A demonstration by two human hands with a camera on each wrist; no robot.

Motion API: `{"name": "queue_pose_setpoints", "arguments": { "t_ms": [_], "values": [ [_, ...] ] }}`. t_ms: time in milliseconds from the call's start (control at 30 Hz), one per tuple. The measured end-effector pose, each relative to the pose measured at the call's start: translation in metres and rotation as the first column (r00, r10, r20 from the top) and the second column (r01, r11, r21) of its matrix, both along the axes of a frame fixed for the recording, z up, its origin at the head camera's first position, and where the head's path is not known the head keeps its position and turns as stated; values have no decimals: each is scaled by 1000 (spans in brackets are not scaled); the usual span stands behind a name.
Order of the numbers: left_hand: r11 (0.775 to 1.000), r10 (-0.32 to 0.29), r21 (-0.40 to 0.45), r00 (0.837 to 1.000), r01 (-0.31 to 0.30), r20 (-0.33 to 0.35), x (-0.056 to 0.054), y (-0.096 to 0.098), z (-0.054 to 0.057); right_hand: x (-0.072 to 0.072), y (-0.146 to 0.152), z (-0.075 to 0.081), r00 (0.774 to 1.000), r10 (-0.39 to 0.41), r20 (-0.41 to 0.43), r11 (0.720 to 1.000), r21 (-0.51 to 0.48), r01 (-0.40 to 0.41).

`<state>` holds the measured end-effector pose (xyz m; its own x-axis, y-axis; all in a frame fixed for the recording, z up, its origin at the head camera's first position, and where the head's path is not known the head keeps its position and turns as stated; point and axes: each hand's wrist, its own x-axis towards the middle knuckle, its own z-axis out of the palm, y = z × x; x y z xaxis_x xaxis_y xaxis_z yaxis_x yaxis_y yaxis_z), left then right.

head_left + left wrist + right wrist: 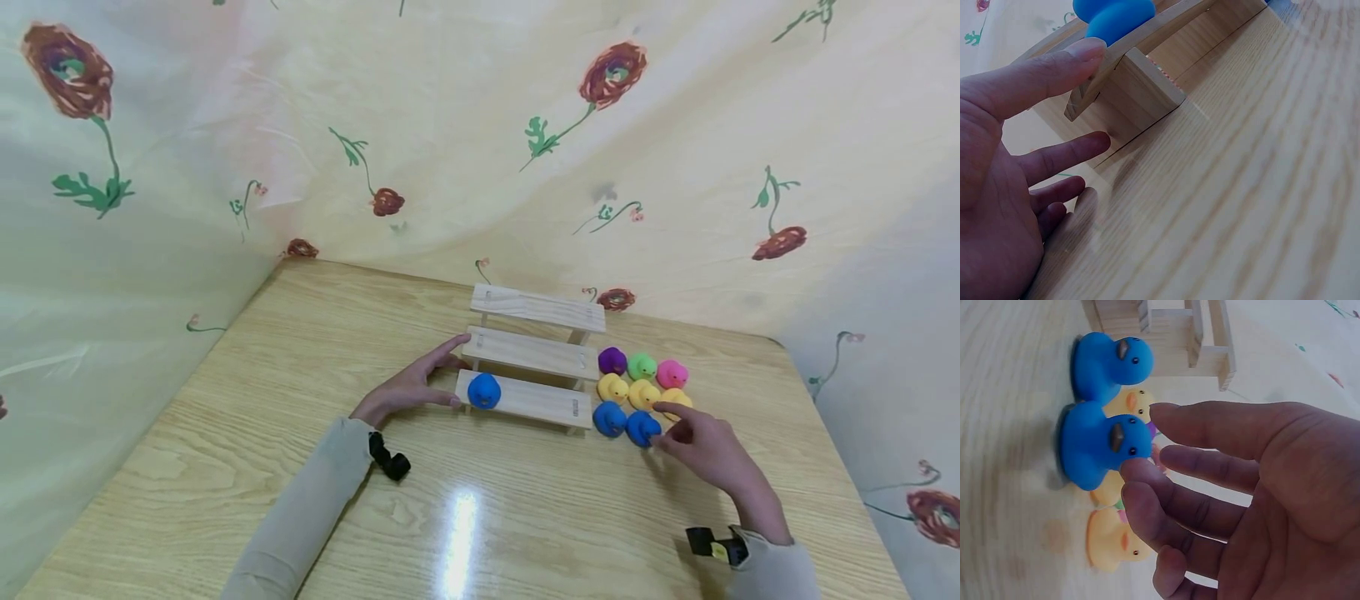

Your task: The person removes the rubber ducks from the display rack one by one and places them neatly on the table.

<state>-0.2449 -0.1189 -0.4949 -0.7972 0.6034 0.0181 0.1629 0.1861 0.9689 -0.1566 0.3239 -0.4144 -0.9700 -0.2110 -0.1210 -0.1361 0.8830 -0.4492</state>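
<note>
A small wooden three-step rack [540, 405] stands on the table, with a blue rubber duck [484, 391] at the left of its lowest step. My left hand [408, 387] is at the rack's left end, fingers spread; its thumb touches the lowest step's end, close beside that duck. Over to the right, my right hand [708, 450] reaches to the front blue duck [1088, 450], thumb and fingers parted around its head. Another blue duck [610, 419] sits right beside it. Behind these are three yellow ducks [613, 388].
Purple [612, 361], green [642, 367] and pink [672, 374] ducks form the back row, close to the rack's right end. A flowered cloth [465, 150] hangs behind the wooden table [300, 367] and along its sides.
</note>
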Motion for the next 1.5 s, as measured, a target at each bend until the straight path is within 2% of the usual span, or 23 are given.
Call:
{"name": "queue_pose_setpoints", "arguments": {
  "t_ms": [500,867,1200,1500],
  "values": [
    [1000,-3,-6,1000,3,8,2,1,4,7,-16,18,995,24,-97,999,-37,-27],
    [1000,2,-4,1000,-2,22,2,0,4,1,-43,28,977,84,-196,992,-79,-101],
    [1000,-5,6,1000,5,14,1,1,3,-6,-70,34,984,102,-147,984,-129,-121],
    [1000,1,-2,1000,-1,21,2,0,2,-11,-95,33,983,132,-129,979,-141,-150]
  ]
}}
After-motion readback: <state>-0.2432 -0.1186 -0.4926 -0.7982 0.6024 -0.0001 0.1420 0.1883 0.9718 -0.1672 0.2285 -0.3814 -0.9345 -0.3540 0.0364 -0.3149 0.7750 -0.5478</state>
